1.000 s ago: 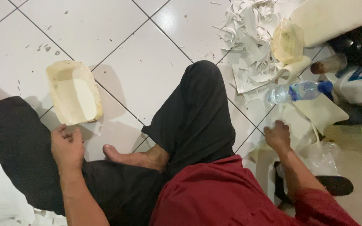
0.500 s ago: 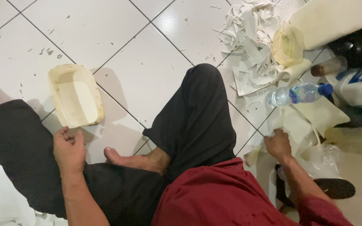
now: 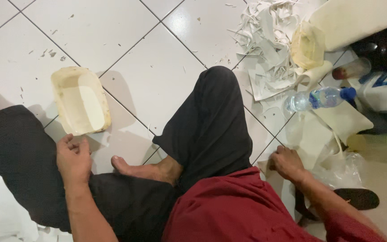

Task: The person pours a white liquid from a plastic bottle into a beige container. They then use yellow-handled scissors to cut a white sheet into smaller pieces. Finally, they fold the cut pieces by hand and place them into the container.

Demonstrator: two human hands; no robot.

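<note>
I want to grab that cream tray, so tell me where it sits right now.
In the head view the cream tray lies on the white tiled floor at the left, just ahead of the left hand and beside the black-trousered left leg.

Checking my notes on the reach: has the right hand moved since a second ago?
Yes: the right hand has drawn back from the water bottle, toward the body.

Cream-yellow tray [image 3: 80, 100] on glossy white floor tiles [image 3: 126, 36] with dark grout lines, black trousers [image 3: 211, 121], dark red shirt [image 3: 229, 210], white paper scraps [image 3: 265, 40], clear bottle [image 3: 319, 98] with blue cap and label.
</note>
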